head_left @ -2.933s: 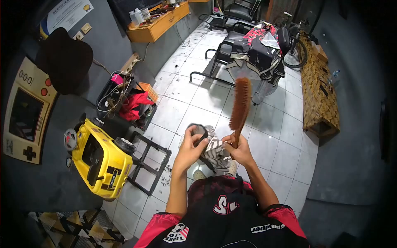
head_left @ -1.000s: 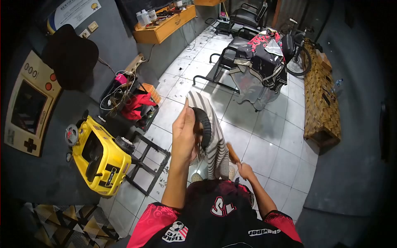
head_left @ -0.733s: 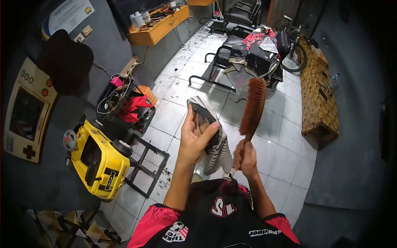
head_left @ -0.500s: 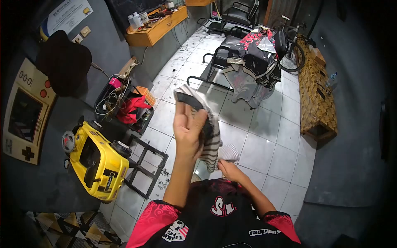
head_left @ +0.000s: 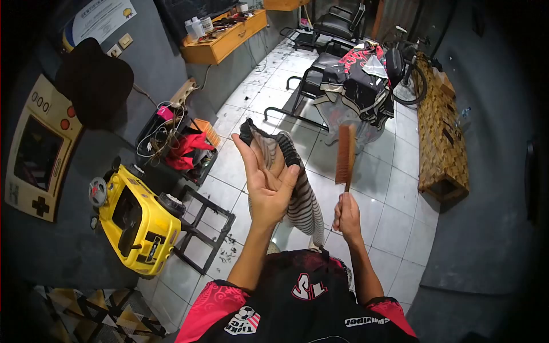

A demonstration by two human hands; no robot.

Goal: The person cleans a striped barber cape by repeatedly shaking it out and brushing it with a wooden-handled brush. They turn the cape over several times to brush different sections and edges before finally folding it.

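The left hand [head_left: 269, 186] is raised, palm toward the camera, and its grip pinches the dark edge of a striped cloth [head_left: 303, 197] between thumb and fingers. The cloth hangs down behind the hand, in the air above the tiled floor [head_left: 366, 194]. The right hand [head_left: 346, 216] is lower, just beside the cloth, and its grip is pressed around the handle of a brush [head_left: 345, 154]. The brush stands upright, a little apart from the cloth. At the left there is a yellow toy car [head_left: 134, 220], and farther away a chair [head_left: 349, 80] covered with clothes.
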